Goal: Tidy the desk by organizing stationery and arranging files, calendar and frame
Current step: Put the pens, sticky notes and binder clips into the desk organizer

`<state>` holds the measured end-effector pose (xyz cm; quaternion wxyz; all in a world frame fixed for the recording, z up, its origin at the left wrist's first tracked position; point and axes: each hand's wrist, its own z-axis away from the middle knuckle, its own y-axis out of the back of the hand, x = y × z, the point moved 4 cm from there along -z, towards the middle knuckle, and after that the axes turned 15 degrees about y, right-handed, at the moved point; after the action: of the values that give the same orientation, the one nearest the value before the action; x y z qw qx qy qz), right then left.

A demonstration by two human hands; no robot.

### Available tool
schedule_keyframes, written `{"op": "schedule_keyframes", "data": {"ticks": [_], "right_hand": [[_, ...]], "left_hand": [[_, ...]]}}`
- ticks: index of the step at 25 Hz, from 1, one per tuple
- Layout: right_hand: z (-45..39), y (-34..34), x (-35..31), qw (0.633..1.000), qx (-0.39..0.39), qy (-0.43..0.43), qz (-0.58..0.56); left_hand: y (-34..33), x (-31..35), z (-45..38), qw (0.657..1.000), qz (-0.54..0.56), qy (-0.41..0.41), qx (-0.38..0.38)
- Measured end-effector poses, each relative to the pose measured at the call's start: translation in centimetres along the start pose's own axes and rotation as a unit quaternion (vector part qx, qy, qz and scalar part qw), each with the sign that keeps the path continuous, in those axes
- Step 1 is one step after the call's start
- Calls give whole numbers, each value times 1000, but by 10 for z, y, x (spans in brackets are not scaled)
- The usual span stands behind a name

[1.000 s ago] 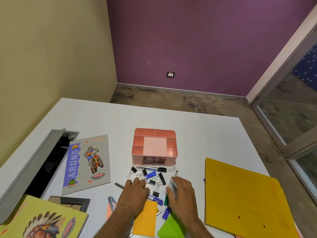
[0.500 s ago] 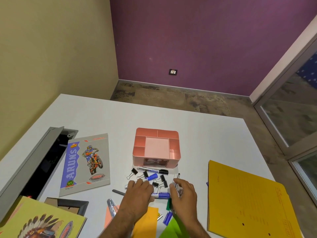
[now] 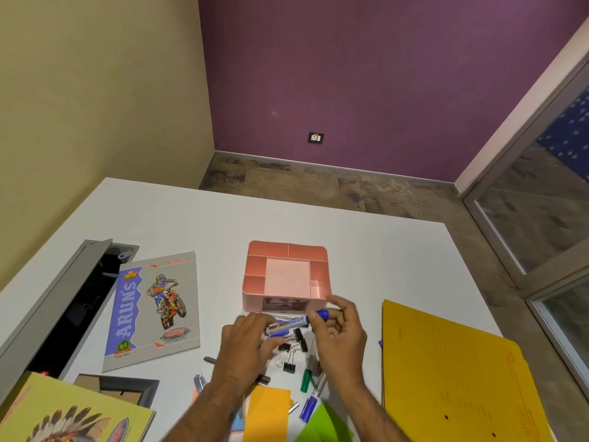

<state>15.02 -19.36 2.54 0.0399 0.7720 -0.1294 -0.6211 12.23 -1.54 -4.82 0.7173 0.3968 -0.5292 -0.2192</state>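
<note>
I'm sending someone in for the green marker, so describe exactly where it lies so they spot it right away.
Start at the pink organizer in the middle of the white desk. Come toward the near edge, past the black binder clips, beside the right hand's wrist. The green marker lies there; its neighbours are blue.

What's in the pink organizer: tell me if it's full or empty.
Empty, as far as shows: the organizer's top compartments show only bare pink floors. The pens and clips lie on the desk.
</note>
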Motion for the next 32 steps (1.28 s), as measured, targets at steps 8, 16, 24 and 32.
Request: {"op": "schedule_keyframes", "data": {"ticks": [8, 16, 24, 32], "right_hand": [[-69, 22, -25, 966, 13, 204, 161], [-71, 4, 33, 930, -103, 173, 306], [-62, 6, 38, 947, -71, 168, 264], [-35, -1, 8, 976, -89, 179, 88]], "left_hand": [[6, -49, -5, 983, -161, 85, -24], [-12, -46, -8, 968, -243, 59, -17], [-7, -54, -2, 988, -149, 46, -1], [0, 9, -3, 996, 66, -41, 44]]}}
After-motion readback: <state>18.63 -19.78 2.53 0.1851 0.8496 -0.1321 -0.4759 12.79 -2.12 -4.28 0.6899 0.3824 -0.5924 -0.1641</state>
